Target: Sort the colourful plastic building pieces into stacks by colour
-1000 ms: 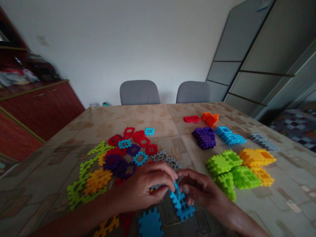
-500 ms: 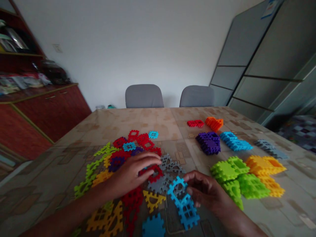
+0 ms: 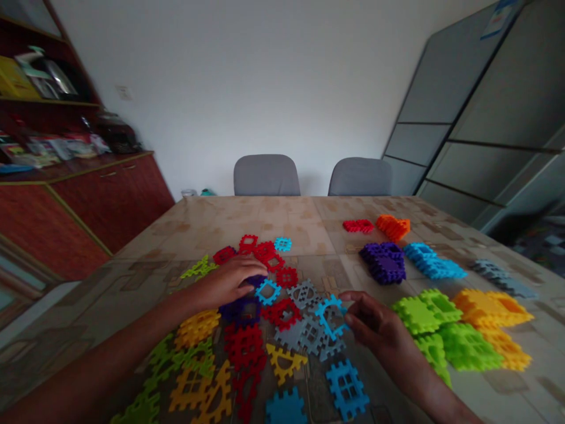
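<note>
My left hand (image 3: pixel 227 282) lies over the loose pile of flat plastic waffle pieces, its fingers bent down onto a purple piece (image 3: pixel 255 281) beside a small blue frame piece (image 3: pixel 268 291). My right hand (image 3: pixel 375 324) pinches a light blue open-frame piece (image 3: pixel 329 312) at the pile's right edge. A blue square piece (image 3: pixel 347 388) lies flat just in front of that hand. Red (image 3: pixel 247 347), yellow (image 3: pixel 285 362) and grey pieces (image 3: pixel 304 333) lie between my hands.
Assembled blocks stand on the right of the patterned table (image 3: pixel 286 224): green (image 3: pixel 424 321), yellow-orange (image 3: pixel 494 309), purple (image 3: pixel 385 262), blue (image 3: pixel 435 265), orange (image 3: pixel 392 226), grey (image 3: pixel 498 274). Two grey chairs (image 3: pixel 267 175) stand at the far side. A red-brown cabinet (image 3: pixel 88 200) is on the left.
My hands have come apart. The left one has moved forward and left onto the purple piece. The joined blue pieces have separated: one lies on the table, the right hand keeps the frame piece.
</note>
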### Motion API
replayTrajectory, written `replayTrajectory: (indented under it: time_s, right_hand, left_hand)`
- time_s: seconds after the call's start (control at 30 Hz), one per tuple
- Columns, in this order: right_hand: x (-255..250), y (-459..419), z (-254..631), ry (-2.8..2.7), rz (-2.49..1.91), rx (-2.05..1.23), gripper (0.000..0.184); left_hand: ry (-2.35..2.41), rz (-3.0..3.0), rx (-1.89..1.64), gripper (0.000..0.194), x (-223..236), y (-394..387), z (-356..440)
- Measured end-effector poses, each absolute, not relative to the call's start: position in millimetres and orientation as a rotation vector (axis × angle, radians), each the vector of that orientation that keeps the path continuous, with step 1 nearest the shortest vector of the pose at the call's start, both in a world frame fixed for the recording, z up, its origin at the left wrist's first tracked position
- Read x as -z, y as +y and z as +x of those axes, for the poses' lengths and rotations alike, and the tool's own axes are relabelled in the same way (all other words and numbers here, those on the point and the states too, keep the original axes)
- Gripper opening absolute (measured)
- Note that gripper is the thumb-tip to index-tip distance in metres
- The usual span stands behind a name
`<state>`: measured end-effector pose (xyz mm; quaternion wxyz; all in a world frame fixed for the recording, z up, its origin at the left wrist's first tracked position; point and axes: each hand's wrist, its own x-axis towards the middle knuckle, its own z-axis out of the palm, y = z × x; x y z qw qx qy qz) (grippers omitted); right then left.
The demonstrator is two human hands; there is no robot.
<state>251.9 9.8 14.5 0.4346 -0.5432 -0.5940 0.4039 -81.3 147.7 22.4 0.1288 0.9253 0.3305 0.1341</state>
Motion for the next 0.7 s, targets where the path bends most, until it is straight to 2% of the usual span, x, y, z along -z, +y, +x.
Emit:
replayTrajectory:
  time_s: [0.1, 0.33, 0.43, 0.53, 0.63, 0.7]
  right_hand:
    - [-12, 14, 254, -1.515, -1.41, -0.903, 0.044]
    - [1, 18, 266, -1.727, -1.544, -0.663, 0.038]
    - [-1, 15, 268, -1.891, -1.686, -0.466, 0.036]
    - [-6, 15, 268, -2.096, -1.653, -0.288, 0.052]
    - [-12, 20, 263, -2.351, -1.598, -0.328, 0.072]
    - [-16, 25, 257, -2.443, -1.608, -0.396, 0.077]
  left_hand:
    - [0.834, 2.724, -0.299, 0.042, -22, 141, -66]
    - [0.891, 2.746, -0.173, 0.055, -23, 147, -59]
    - [0.978, 2.75, -0.189, 0.051, -20, 147, -56]
    - [1.008, 2.757, -0.23, 0.047, -18, 147, -53]
    - [0.923, 2.776, -0.25, 0.049, -20, 149, -52]
    - [0.813, 2.796, -0.247, 0.052, -23, 151, -53]
